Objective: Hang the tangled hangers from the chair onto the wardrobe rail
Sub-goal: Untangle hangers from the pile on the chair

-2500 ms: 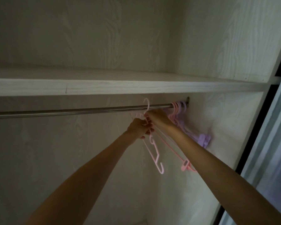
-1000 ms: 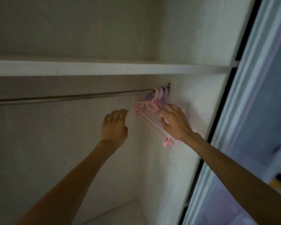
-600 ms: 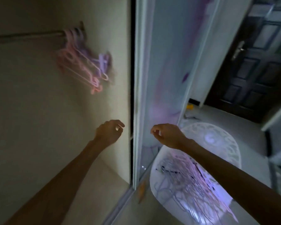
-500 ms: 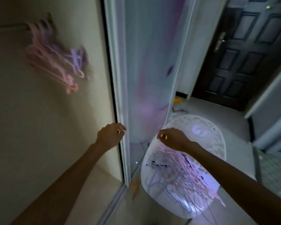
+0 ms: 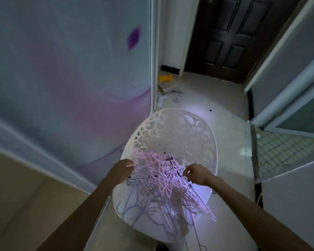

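A tangled pile of pink and pale purple hangers (image 5: 163,180) lies on the seat of a white chair (image 5: 179,134) with a cut-out patterned back. My left hand (image 5: 121,171) is at the pile's left edge, with its fingers pinched on a pink hanger (image 5: 143,160). My right hand (image 5: 196,173) hovers over the pile's right side with its fingers curled and apart, holding nothing. Several hangers stick out over the seat's front edge. The wardrobe rail is out of view.
The wardrobe's sliding door (image 5: 71,78) with a purple pattern stands on the left, and the chair is close beside it. A dark door (image 5: 230,37) closes the far end. A yellow object (image 5: 164,78) and scraps lie on the tiled floor behind the chair.
I let go of the hangers on the rail and turned right and down from the wardrobe to the chair. Both hands dropped to the pile, and the left one took hold of a pink hanger.
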A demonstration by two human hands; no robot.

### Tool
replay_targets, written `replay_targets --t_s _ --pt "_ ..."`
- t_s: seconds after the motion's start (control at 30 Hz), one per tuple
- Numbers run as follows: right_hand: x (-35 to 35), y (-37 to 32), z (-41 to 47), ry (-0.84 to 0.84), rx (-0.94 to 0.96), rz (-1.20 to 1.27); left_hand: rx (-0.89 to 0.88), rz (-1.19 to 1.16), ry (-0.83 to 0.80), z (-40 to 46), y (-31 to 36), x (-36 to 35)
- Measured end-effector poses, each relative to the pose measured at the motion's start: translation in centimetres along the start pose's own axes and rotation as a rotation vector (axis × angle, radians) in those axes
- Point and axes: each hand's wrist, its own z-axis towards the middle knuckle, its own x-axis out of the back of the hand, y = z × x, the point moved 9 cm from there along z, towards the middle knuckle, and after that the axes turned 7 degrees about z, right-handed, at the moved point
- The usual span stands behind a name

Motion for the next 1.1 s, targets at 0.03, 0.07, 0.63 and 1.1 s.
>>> replay_targets --t_s 0.03,0.07,0.63,1.1 --pt "-0.4 0.6 0.9 -0.019 -0.011 -0.005 0.018 -0.002 0.016 0.5 -0.5 -0.5" --pt "-0.8 1.7 2.6 -0.04 -0.024 -0.007 0.033 -0.027 0.061 1.8 -0.8 -1.3" --pt "-12.9 10.8 18.5 0.11 -0.355 0.104 -0.483 0.422 0.214 14.1 3.8 -15.5" --pt "-9.8 12.7 17.4 0.181 -0.11 0.275 -0.1 0.503 -0.012 18.3 3.2 -18.9"
